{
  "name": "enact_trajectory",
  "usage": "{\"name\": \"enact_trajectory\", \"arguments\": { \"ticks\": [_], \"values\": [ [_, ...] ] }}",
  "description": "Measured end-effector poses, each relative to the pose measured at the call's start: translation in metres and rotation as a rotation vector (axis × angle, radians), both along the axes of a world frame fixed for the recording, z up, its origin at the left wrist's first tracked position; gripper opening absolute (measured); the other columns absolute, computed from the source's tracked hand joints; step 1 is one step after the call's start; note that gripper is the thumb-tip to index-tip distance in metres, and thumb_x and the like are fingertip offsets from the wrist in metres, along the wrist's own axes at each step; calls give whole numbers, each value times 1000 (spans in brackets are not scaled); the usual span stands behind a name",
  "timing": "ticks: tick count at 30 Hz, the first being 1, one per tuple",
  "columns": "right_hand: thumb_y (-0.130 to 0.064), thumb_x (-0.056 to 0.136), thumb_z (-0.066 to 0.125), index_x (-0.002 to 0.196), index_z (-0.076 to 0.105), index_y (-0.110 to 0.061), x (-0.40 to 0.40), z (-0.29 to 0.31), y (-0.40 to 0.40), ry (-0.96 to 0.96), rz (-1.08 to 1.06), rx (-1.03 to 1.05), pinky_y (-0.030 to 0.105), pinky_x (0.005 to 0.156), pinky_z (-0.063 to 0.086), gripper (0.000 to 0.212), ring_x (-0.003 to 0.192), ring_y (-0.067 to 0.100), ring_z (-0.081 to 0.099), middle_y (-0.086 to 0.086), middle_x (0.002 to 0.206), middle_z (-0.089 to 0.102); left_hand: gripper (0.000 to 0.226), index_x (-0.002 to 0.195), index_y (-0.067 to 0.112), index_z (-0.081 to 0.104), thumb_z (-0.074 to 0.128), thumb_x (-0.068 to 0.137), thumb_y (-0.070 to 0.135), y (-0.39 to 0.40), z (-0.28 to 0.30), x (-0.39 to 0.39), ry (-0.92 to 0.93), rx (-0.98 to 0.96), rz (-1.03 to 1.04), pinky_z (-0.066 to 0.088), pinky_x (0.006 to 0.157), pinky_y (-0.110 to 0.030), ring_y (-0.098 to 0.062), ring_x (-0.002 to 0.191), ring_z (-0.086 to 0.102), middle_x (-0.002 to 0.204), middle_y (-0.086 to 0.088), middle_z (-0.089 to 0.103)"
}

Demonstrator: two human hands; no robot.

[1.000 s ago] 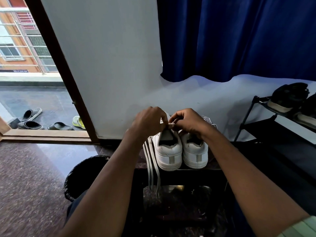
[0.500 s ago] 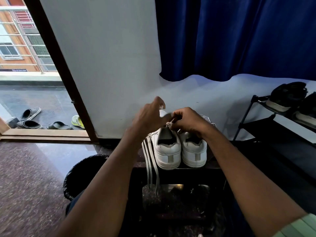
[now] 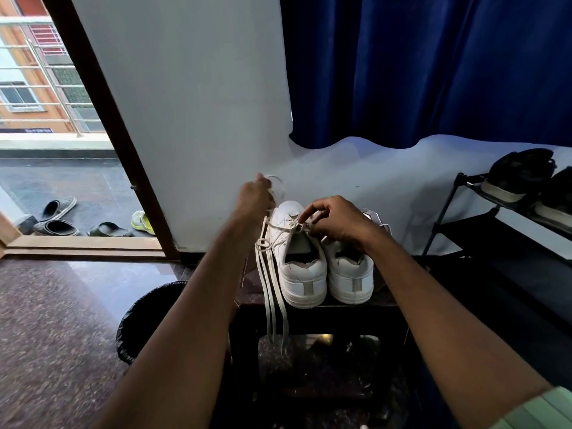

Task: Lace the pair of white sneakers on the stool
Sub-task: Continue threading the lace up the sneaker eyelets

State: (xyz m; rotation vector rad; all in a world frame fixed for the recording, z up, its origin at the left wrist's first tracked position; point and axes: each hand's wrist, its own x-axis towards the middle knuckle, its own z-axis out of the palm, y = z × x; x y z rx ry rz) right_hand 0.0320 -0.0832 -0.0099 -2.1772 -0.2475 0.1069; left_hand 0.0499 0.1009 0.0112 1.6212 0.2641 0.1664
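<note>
The pair of white sneakers is sitting heel-first toward the camera on the dark stool (image 3: 312,315), side by side and touching, the left sneaker (image 3: 298,261) just beside the right sneaker (image 3: 349,275). The left hand (image 3: 255,196) is lifted above and to the left of the left sneaker, its grip pinching the white shoelace (image 3: 270,292) — the lace is running from the fingers down across the shoe's upper, and its loose lengths are hanging beside the left sneaker, over the stool's edge toward the floor. The right hand (image 3: 337,222) is hovering over the tongue of the left sneaker, thumb and forefinger pinching the lace where it is crossing near the top eyelets.

The lace looks flat, soft and limp, so it is likely needing tension from both hands to stay put, and it is best taken near its tip for threading. The sneakers look light and fairly stiff; one could tip or slide on the stool under a hard pull, so steadying it at the collar seems wise. The right sneaker is partly hidden by the right hand — whether it is laced cannot be told.

Left of the stool a black bin (image 3: 148,320) is standing on the floor, and right of it a black shoe rack (image 3: 476,221) is holding dark shoes.
</note>
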Motion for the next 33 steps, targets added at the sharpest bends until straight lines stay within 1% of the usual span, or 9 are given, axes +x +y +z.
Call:
{"name": "enact_trajectory", "arguments": {
  "ticks": [2,4,7,13,19,22,25,30,33],
  "values": [
    [-6,76,73,88,81,-29,1,-1,2,-59,17,-73,39,70,61,28,69,15,67,7,86,77,46,85,7,61,39,104,42,13,-7,5,16,113,111,50,71,-32,-29,73,63,75,-12,64],
    [-12,77,76,91,82,-31,1,-3,4,-128,60,-177,30,71,56,24,71,8,66,-2,87,77,47,112,13,64,51,92,54,22,-17,3,106,606,142,46,100,-44,-31,112,62,113,-9,67],
    [-20,80,79,97,82,-30,2,-7,10,-227,98,-319,28,75,52,20,78,13,65,-4,90,75,63,130,22,54,74,80,56,15,-17,-10,46,968,43,38,102,-43,-29,129,43,132,-6,47],
    [-25,88,80,88,78,-29,14,-16,10,-199,123,-297,31,80,54,5,81,12,65,-8,85,73,14,84,2,75,70,84,15,2,-16,-21,251,620,-357,55,61,-29,-27,63,70,69,-12,69],
    [-35,95,71,81,69,-13,2,13,-8,408,68,606,29,72,53,26,76,15,62,4,81,67,8,89,-1,65,58,91,-4,6,-8,-24,354,447,-327,54,41,-24,-18,44,68,72,-18,69],
    [-39,90,77,70,63,-15,-2,11,-3,299,-11,373,26,58,47,35,55,10,49,-6,58,53,10,92,-2,67,57,88,-3,5,-11,-21,354,428,-328,61,55,-31,-23,54,73,75,-17,74],
    [-32,91,79,77,74,-11,-2,4,7,17,-31,48,26,61,44,25,59,8,52,-3,67,66,11,91,-2,68,57,90,-2,4,-10,-21,352,419,-347,63,75,-40,-27,64,74,72,-16,75],
    [-20,101,60,77,59,-17,1,17,9,237,14,851,30,69,53,25,72,19,62,3,74,68,12,85,1,65,59,96,0,5,-10,-25,334,431,-382,61,91,-44,-32,79,74,63,-8,71],
    [-22,93,73,73,55,-19,0,11,14,72,-77,539,19,47,35,27,47,6,41,-12,53,46,11,104,-3,65,59,98,4,5,-12,-24,312,416,-341,65,75,-39,-29,78,76,90,-18,73]
  ]
}}
